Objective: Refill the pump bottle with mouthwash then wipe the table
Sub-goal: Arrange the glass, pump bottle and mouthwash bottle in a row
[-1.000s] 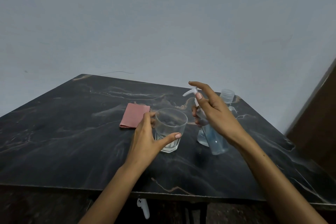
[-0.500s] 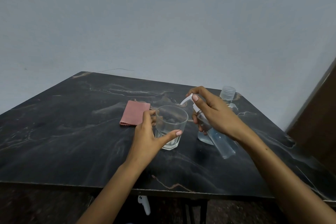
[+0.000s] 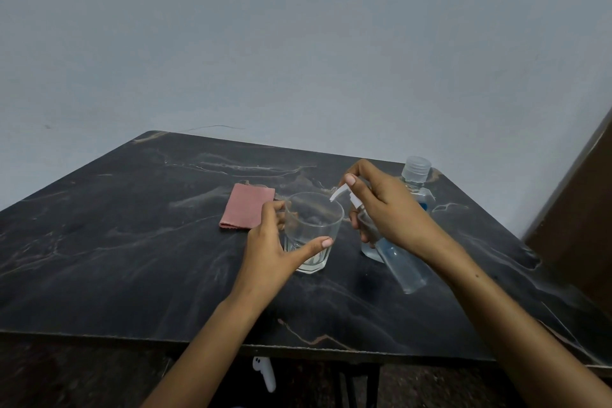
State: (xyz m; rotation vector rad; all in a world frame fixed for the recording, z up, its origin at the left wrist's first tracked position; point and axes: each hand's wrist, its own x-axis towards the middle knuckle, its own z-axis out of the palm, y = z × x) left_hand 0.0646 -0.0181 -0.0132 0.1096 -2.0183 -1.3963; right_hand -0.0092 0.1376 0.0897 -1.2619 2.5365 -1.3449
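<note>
Our right hand (image 3: pixel 394 212) gripped the tilted pump bottle (image 3: pixel 400 258), nozzle over the glass (image 3: pixel 313 232) at nine o'clock, which our left hand (image 3: pixel 275 248) grasped.

We saw the pump bottle (image 3: pixel 402 267) tilted, clear plastic with pale blue liquid low in its body, its white nozzle (image 3: pixel 338 193) pointed over the rim of the glass (image 3: pixel 311 235). The mouthwash bottle (image 3: pixel 414 189) stood upright behind it near the desk's (image 3: pixel 132 242) far right corner, clear with a ribbed cap and blue liquid. The pink cloth (image 3: pixel 246 211) lay folded flat on the dark marbled desk, just left of the glass.
</note>
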